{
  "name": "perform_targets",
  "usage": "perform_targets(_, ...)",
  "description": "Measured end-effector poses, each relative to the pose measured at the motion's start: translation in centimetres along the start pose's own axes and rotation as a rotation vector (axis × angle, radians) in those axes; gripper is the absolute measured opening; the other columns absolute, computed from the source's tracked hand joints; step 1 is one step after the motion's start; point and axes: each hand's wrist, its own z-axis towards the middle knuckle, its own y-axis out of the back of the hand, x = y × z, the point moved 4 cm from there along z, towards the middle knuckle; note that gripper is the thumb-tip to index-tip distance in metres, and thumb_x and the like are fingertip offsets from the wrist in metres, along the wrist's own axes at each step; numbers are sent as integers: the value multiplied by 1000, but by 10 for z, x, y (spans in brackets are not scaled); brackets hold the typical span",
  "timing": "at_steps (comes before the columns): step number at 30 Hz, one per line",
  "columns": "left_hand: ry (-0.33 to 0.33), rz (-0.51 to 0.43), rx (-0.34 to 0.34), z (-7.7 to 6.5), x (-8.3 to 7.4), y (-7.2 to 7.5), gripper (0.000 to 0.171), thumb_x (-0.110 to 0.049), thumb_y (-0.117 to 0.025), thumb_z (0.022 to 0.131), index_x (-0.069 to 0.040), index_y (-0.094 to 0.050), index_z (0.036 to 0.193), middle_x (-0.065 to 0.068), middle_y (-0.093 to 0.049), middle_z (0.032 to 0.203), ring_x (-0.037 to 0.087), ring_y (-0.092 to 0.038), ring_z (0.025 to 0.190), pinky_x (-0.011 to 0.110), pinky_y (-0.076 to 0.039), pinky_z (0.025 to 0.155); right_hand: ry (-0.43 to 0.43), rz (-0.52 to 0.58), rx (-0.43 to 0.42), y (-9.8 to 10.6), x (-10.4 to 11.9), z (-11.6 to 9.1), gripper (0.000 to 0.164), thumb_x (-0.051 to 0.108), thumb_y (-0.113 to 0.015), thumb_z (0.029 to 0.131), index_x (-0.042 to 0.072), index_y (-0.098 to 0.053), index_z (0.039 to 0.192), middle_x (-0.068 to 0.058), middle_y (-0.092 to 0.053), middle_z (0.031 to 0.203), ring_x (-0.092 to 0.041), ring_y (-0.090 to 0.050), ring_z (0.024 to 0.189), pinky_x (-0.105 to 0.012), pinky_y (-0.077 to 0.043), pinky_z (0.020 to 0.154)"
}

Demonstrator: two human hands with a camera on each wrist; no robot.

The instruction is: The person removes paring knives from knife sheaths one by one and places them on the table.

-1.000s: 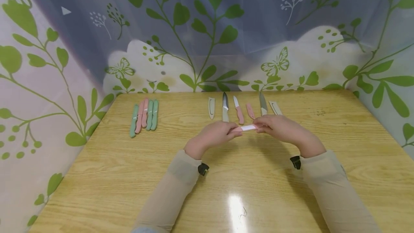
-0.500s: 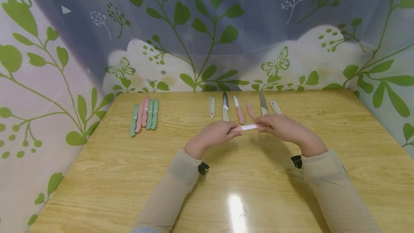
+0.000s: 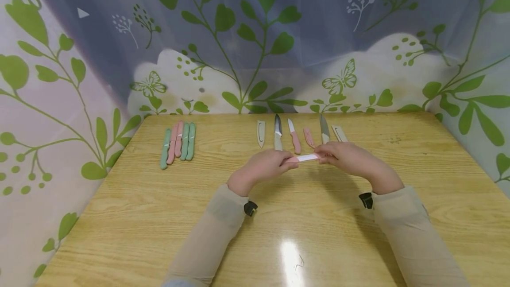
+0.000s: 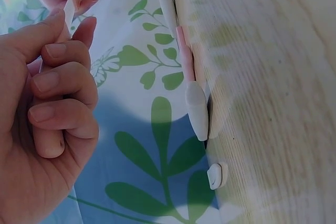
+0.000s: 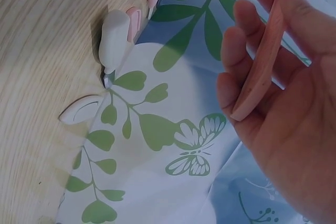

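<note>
Raised pink knife: held roughly level above the desk, between both hands, white blade towards the right hand
Left grip: curled round the pink handle
Right grip: pinching a held pink sheath between thumb and fingers; covering the blade's far end, so cannot tell whether seated inside
Markings: dark curved outline on the left beige sheath, similar line on the right beige sheath; small marks on the lying pink sheath, too small to make out
Desk, left part: five sheathed knives side by side, from the left green, pink, pink, green, green
Desk, far middle: from the left, left beige sheath, dark-bladed knife with pale handle, lying pink knife with white blade, lying pink sheath, grey-bladed knife, right beige sheath
In the way: right hand just in front of the grey-bladed knife, hiding the lower handle in the head view
Backdrop: printed cloth behind the desk, with green leaves, butterflies and pale clouds
Wrists: beige sleeves, black fittings at the cuffs
</note>
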Motion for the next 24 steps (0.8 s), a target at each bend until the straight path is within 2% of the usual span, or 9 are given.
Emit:
perform_targets(9,11,8,-6,-1,1,2,28,-38,-50,101,-13,-61,94,-5,-44,64,9,-36,54,22,-33,56,-11,24,15,1,-5,0,25,14,-58,97,4,-63,120,-3,-66,98,-12,-59,82,-38,-50,76)
perform_targets(17,9,19,-6,0,2,1,29,-38,-49,101,-12,-61,95,-5,-45,64,9,-37,55,22,-33,56,4,29,13,-1,-9,1,25,13,-57,97,5,-63,120,-2,-67,99,-12,-60,84,-38,-51,76)
perform_targets(24,6,29,-16,1,4,-2,31,-41,-48,101,-13,-60,92,-5,-47,66,9,-40,57,23,-35,59,-25,58,32,-1,-11,1,24,16,-55,99,7,-63,119,0,-67,98,-13,-60,86,-39,-50,78)
